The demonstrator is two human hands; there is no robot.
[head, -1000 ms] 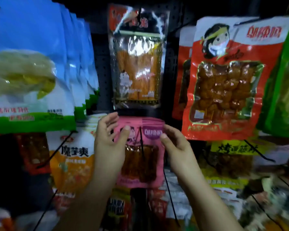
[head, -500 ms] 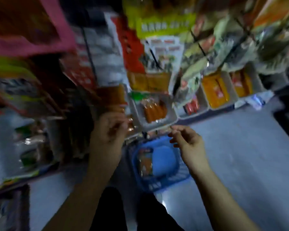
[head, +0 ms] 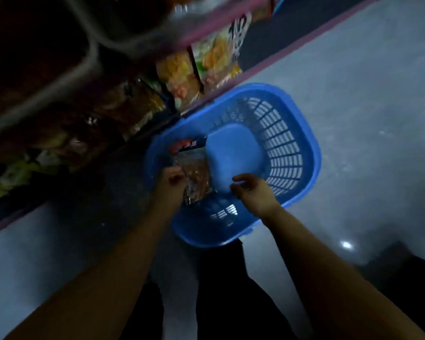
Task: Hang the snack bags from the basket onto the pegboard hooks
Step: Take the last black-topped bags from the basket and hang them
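A blue plastic basket (head: 314, 153) stands on the floor below me. One snack bag (head: 197, 168), clear with brown contents and a red-and-black top, lies against the basket's left inner side. My left hand (head: 171, 179) is down at the bag's left edge with its fingers curled toward it. Whether it grips the bag is not visible. My right hand (head: 253, 190) hovers over the basket's near side, fingers loosely curled and holding nothing. The pegboard is out of view.
A low shelf (head: 231, 92) with a pink edge runs diagonally behind the basket and holds yellow and orange snack packs (head: 182, 74). Darker packs (head: 123, 106) fill the shelf to the left. Grey floor (head: 366, 106) lies to the right. My dark-trousered legs (head: 221, 290) are below the basket.
My view swung down from the pegboard to the floor basket. Both hands let go of the pink bag on its hook and dropped to the basket, the left reaching the bag inside.
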